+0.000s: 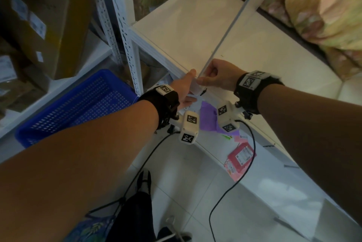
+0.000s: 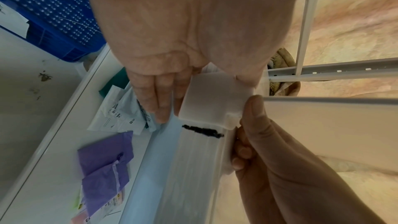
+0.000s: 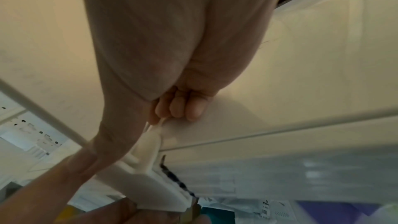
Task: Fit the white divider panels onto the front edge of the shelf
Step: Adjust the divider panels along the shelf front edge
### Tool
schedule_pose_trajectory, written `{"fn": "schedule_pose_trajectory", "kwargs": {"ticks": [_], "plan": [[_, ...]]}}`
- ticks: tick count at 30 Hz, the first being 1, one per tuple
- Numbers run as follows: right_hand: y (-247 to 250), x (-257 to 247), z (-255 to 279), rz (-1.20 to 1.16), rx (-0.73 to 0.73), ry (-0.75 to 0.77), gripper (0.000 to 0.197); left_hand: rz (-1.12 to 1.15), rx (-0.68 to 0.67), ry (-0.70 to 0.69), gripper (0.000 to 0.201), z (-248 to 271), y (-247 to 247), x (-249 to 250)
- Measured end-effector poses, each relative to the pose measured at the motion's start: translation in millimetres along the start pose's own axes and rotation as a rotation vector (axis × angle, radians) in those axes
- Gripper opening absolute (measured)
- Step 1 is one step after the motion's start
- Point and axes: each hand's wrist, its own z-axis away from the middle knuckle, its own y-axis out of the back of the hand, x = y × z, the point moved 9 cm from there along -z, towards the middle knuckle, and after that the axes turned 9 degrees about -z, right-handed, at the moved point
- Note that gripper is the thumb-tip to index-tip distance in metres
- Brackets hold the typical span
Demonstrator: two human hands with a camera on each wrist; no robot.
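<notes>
Black wristbands point(image 1: 247, 93), white marker-tagged cameras point(image 1: 189, 127)

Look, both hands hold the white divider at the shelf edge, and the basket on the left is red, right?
No, the basket is blue, not red; the head view shows it. The rest holds: the left hand and right hand both hold the white divider at the shelf edge.

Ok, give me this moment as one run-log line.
stage: fitting divider panel at shelf front edge | left hand: pinches white end piece | right hand: pinches divider panel's front end | seated: cannot tell
</notes>
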Motion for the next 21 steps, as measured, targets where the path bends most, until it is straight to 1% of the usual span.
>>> {"fn": "schedule_pose_trajectory", "kwargs": {"ticks": [4, 9, 14, 18, 21], "plan": [[2.4, 2.9, 1.0, -0.05, 0.033, -0.005, 0.058, 0.005, 0.003, 0.002, 0.075, 0.9, -0.6, -0.9], [4.1, 5.5, 3.1, -0.103, 0.063, -0.023, 0.06, 0.005, 0.0, -0.001, 0.075, 1.6, -1.9, -2.0], [4.1, 7.5, 2.7, -0.13, 0.038, -0.053, 0.06, 0.016, -0.013, 0.008, 0.076, 1.7, -2.2, -2.3], [2.2, 8.4, 0.4, -0.136, 0.0, -0.087, 0.068, 0.007, -0.027, 0.017, 0.077, 2.1, -3.2, -2.4], [2.3, 7.7, 1.0, -0.129, -0.008, -0.104, 0.069, 0.005, -0.051, 0.031, 0.078, 1.7, -4.6, -2.9]]}}
